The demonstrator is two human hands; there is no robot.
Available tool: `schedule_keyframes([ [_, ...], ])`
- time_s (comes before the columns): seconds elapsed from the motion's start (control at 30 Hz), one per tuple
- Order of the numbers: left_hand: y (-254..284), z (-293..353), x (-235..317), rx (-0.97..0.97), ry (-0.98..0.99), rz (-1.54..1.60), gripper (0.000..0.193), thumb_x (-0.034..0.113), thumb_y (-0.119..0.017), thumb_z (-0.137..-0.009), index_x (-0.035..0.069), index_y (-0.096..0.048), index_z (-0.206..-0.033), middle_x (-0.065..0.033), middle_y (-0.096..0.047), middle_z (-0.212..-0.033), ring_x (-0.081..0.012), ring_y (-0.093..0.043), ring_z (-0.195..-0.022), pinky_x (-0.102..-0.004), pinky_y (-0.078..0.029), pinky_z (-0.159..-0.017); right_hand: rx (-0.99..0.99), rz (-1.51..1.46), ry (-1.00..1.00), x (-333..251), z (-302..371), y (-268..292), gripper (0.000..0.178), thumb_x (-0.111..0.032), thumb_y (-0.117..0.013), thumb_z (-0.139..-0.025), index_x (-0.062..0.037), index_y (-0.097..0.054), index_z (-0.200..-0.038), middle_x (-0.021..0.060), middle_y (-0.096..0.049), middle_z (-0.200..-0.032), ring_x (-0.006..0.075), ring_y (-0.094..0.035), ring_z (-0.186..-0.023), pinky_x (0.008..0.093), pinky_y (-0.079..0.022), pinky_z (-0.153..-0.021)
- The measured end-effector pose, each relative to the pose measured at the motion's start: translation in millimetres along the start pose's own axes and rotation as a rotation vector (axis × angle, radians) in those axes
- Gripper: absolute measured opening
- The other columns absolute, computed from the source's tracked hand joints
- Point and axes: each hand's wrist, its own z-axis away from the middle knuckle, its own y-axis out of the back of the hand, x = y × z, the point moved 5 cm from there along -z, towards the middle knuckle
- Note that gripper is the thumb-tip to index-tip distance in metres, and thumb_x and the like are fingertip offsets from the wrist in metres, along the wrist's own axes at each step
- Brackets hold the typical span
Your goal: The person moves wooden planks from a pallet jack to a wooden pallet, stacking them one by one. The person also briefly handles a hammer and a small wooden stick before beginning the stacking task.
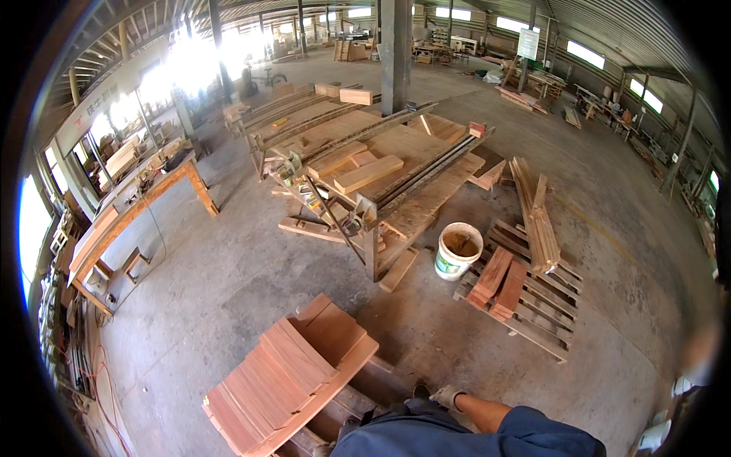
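the right hand point(448, 397), in a pale glove, hangs near the waist, close beside the tip of a dark shoe point(421, 391). its bare forearm point(487, 413) slants in from a dark blue sleeve point(544, 436), the elbow out to the side and the glove turned back toward the body. the fingers are too small to read; i cannot tell whether they are spread or pressed together, and no held object can be made out. of the left hand point(324, 450), only what looks like a sliver of glove shows at the lower edge, by the body, so its grip cannot be told either.

the reddish-brown boards point(278, 373) lie just ahead and to the left, set side by side in a slanting pile, their near long edge facing the person, with some ends stepped unevenly. wooden supports point(354, 401) show beneath that edge, narrowing the footing there.

to the right of the hand, bare concrete floor point(601, 388) runs wide. farther ahead, a slatted pallet point(550, 324) carries short red boards point(499, 283) and long strips point(534, 217). a white bucket point(449, 266) stands just beside it, near the corner of the clamp bench point(426, 202); open floor separates that bench from the pile.
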Motion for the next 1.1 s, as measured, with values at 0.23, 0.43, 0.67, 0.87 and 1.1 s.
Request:
schedule_keyframes([
  [0.23,-0.8,-1.3,-0.7,0.004,-0.005,-0.001,0.034,0.042,-0.069,-0.087,0.012,-0.069,-0.072,-0.0095,-0.067,-0.068,-0.0179,-0.064,-0.061,-0.035,-0.05,-0.048,0.014,0.056,0.01,-3.4,5.5,2.0,0.042,-0.042,-0.068,-0.089,-0.0044,-0.074,-0.107,0.0084,-0.074,-0.099,0.0207,-0.068,-0.084,0.0349,-0.054,-0.077],
  [0.43,-2.5,-1.5,-1.0,0.002,-0.01,-0.002,0.034,0.042,-0.069,-0.087,0.012,-0.069,-0.072,-0.0095,-0.067,-0.068,-0.0179,-0.064,-0.061,-0.0351,-0.051,-0.048,-0.024,0.096,0.005,-3.2,5.2,2.0,0.044,-0.043,-0.064,-0.091,-0.0039,-0.072,-0.11,0.0088,-0.073,-0.103,0.0214,-0.068,-0.09,0.0341,-0.054,-0.081],
  [0.67,-3.6,-2.4,0.2,-0.001,-0.023,-0.008,0.034,0.043,-0.069,-0.087,0.012,-0.07,-0.072,-0.0095,-0.067,-0.068,-0.0179,-0.065,-0.062,-0.0352,-0.051,-0.049,-0.014,-0.018,-0.092,-3.7,9.4,4.5,0.04,-0.036,-0.068,-0.091,-0.0025,-0.072,-0.11,0.0088,-0.071,-0.101,0.0216,-0.065,-0.091,0.0354,-0.053,-0.079],
  [0.87,-2.9,-3.1,1.0,0.003,-0.03,-0.012,0.034,0.043,-0.069,-0.087,0.012,-0.07,-0.073,-0.0095,-0.067,-0.068,-0.0179,-0.065,-0.063,-0.0353,-0.051,-0.049,-0.021,-0.101,-0.075,-23.7,36.2,16.8,0.038,-0.034,-0.069,-0.09,-0.002,-0.073,-0.108,0.0082,-0.072,-0.099,0.0207,-0.065,-0.089,0.0347,-0.053,-0.079],
  [1.1,0.3,-2.7,-1.1,0.012,-0.035,-0.009,0.034,0.043,-0.069,-0.087,0.012,-0.07,-0.073,-0.0095,-0.067,-0.069,-0.018,-0.065,-0.064,-0.0355,-0.052,-0.05,-0.005,0.041,-0.002,-8.3,3.3,1.0,0.033,-0.033,-0.069,-0.089,-0.0041,-0.074,-0.104,0.0069,-0.072,-0.095,0.0194,-0.066,-0.085,0.0343,-0.054,-0.076],
])
